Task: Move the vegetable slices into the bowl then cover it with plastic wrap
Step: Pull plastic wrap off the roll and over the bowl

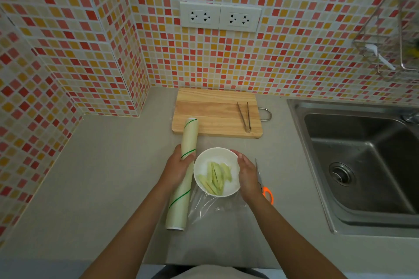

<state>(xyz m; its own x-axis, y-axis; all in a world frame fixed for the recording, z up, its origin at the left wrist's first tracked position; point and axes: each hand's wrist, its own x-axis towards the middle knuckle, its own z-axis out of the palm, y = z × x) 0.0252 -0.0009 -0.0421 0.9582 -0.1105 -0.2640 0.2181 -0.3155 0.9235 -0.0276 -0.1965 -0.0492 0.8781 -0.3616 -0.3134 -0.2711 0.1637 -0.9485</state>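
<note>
A white bowl [217,154] stands on the grey counter and holds several pale green vegetable slices [215,176]. A clear sheet of plastic wrap [213,207] stretches from the roll across the bowl and lies crumpled on the counter in front of it. The long pale green plastic wrap roll [184,174] lies left of the bowl, pointing away from me. My left hand [178,169] grips the roll around its middle. My right hand [248,175] rests against the bowl's right rim, fingers curled on the wrap there.
A wooden cutting board [215,108] lies behind the bowl with metal tongs [244,118] on its right part. Orange-handled scissors [264,188] lie right of my right hand. A steel sink [362,161] fills the right side. Tiled walls close the left and back.
</note>
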